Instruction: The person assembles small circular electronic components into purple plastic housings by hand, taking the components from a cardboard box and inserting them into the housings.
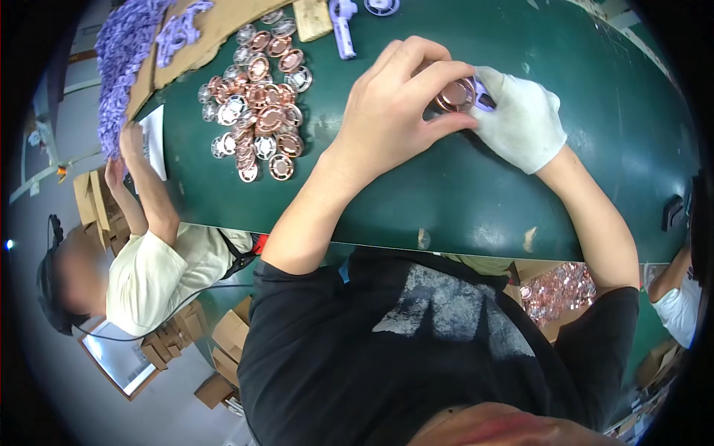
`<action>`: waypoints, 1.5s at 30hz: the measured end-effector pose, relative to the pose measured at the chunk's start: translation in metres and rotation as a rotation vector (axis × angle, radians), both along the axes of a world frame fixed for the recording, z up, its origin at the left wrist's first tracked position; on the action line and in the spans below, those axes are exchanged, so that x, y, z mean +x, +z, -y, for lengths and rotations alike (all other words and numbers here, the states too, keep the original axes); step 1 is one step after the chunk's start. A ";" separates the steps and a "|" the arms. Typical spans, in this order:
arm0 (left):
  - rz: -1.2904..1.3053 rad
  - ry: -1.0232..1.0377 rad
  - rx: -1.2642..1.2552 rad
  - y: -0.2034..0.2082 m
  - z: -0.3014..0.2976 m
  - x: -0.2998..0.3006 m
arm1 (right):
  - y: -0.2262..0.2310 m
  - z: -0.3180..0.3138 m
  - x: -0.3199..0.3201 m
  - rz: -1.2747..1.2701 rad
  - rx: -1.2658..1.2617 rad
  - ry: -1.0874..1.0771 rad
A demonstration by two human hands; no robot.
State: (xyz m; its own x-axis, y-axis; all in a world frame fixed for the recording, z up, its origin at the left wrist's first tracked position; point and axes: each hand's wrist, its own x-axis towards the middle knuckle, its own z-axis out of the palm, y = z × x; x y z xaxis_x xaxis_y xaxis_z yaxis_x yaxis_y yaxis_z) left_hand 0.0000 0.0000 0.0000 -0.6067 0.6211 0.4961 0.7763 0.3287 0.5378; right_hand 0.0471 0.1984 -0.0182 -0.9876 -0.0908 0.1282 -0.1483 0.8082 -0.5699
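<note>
My bare left hand (pixel 401 108) is closed on a shiny copper-coloured round cap (pixel 456 95), pinched between thumb and fingers. Against it sits a purple plastic part (pixel 485 101), gripped by my right hand (pixel 524 123), which wears a white glove. The two pieces meet between my hands above the green table; whether they are joined I cannot tell. To the left lies a loose pile of copper and clear round caps (pixel 271 117). Beyond my left hand rests a purple handle-shaped part (pixel 343 30), with a purple ring (pixel 381 6) beside it.
A cardboard sheet (pixel 216 33) and a heap of purple parts (pixel 123 67) occupy the far left, where a co-worker's hands (pixel 123 152) reach in. A wooden block (pixel 312 19) lies at the back. Below the table edge, a box holds copper pieces (pixel 559 293).
</note>
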 end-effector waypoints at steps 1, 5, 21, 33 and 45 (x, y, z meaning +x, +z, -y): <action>-0.052 0.021 -0.018 0.001 -0.001 0.002 | 0.003 -0.001 0.002 -0.050 0.023 0.043; -0.197 0.094 -0.014 -0.013 -0.007 -0.004 | -0.004 -0.002 -0.003 -0.172 0.055 0.096; -0.187 0.056 -0.020 -0.023 -0.007 -0.010 | -0.012 -0.005 0.000 -0.229 0.110 0.118; -0.118 -0.008 -0.030 -0.019 0.000 -0.011 | -0.006 -0.005 0.000 -0.057 0.039 0.055; -0.222 -0.070 0.082 -0.018 0.001 -0.016 | 0.016 -0.019 -0.003 0.582 -0.819 0.300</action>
State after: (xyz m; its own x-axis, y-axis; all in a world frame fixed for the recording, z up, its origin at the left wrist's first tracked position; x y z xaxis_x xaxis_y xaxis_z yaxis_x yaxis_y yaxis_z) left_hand -0.0161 -0.0012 -0.0181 -0.4337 0.6102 0.6630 0.8980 0.2320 0.3739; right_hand 0.0445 0.2177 -0.0019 -0.8677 -0.4423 -0.2267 0.1941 0.1184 -0.9738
